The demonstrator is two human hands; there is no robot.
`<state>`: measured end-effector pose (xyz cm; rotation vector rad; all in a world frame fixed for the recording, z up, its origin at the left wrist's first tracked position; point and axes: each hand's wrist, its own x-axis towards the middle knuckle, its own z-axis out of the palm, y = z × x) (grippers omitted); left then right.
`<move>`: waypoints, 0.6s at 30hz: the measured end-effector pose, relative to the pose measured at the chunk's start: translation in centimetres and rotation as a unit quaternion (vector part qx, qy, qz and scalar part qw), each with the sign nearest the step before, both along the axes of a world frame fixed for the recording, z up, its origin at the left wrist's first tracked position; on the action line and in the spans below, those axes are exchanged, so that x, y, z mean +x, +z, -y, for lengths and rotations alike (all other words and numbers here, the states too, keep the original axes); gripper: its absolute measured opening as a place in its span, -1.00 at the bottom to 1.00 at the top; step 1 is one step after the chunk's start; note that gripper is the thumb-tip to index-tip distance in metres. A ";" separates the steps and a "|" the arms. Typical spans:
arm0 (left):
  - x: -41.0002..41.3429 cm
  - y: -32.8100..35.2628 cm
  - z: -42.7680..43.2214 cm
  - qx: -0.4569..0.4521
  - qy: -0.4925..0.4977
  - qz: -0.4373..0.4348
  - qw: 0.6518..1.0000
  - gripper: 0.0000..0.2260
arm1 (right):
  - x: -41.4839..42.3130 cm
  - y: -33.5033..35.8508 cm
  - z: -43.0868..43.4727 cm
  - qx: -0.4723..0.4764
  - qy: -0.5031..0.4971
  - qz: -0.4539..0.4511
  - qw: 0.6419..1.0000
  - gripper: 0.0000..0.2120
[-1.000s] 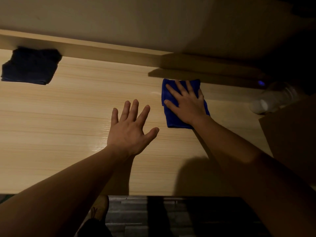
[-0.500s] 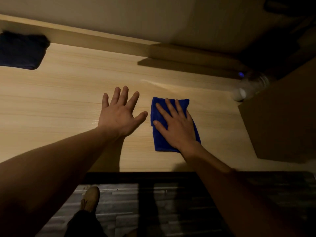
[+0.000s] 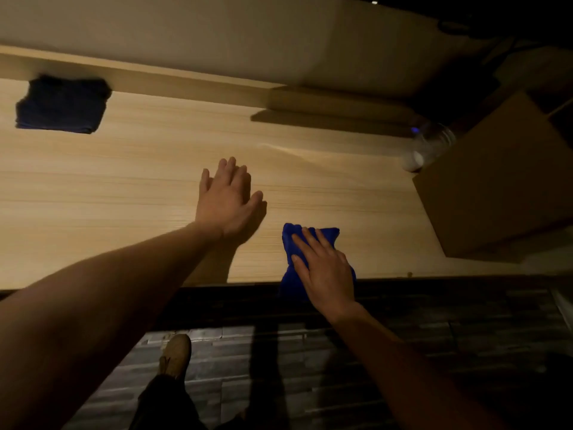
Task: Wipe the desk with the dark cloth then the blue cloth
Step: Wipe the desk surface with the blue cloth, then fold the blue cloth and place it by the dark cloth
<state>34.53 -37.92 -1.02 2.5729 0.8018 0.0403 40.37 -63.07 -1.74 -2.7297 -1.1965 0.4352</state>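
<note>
The blue cloth (image 3: 293,243) lies bunched at the front edge of the light wooden desk (image 3: 124,187), partly hanging over it. My right hand (image 3: 325,271) presses flat on top of the cloth with fingers spread. My left hand (image 3: 228,200) rests flat on the bare desk to the left of it, fingers together, holding nothing. The dark cloth (image 3: 62,103) sits folded at the back left of the desk, against the raised back ledge, far from both hands.
A cardboard box (image 3: 496,187) stands on the right end of the desk. A clear plastic bottle (image 3: 431,147) lies behind it near the back ledge. Below the desk edge are dark floor tiles and my shoe (image 3: 175,355).
My right hand has dragged the blue cloth from the back of the desk toward me to the front edge, bunching it. My left hand stayed flat on the desk and closed its fingers.
</note>
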 end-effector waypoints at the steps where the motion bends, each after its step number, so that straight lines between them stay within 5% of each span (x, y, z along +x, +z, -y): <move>1: -0.9 0.8 1.0 -0.020 0.010 0.025 0.999 -0.34 | -0.5 0.7 0.1 -0.008 -0.001 -0.008 1.000 -0.32; 3: -2.8 2.4 3.4 -0.107 0.041 0.081 0.990 -0.43 | -1.2 2.5 0.0 -0.023 0.002 -0.024 0.999 -0.43; 5: -4.8 4.1 5.7 -0.283 0.121 0.139 0.941 -0.54 | -2.3 4.8 -1.0 -0.019 0.013 -0.017 1.000 -0.45; 9: -8.9 8.4 7.2 -0.663 0.260 0.185 0.677 -0.65 | -5.9 10.0 -5.3 0.023 0.071 0.014 0.997 -0.23; 11: -11.3 10.5 6.4 -0.760 0.273 0.203 0.554 -0.66 | -8.0 12.0 -7.8 0.038 0.103 0.026 0.994 -0.25; 12: -12.4 11.2 5.8 -0.776 0.273 0.221 0.523 -0.68 | -9.1 12.8 -9.0 0.043 0.112 0.027 0.992 -0.26; 18: -18.0 14.1 -0.7 -0.766 0.307 0.282 0.489 -0.64 | -13.5 16.2 -15.8 0.101 0.137 -0.021 0.985 -0.21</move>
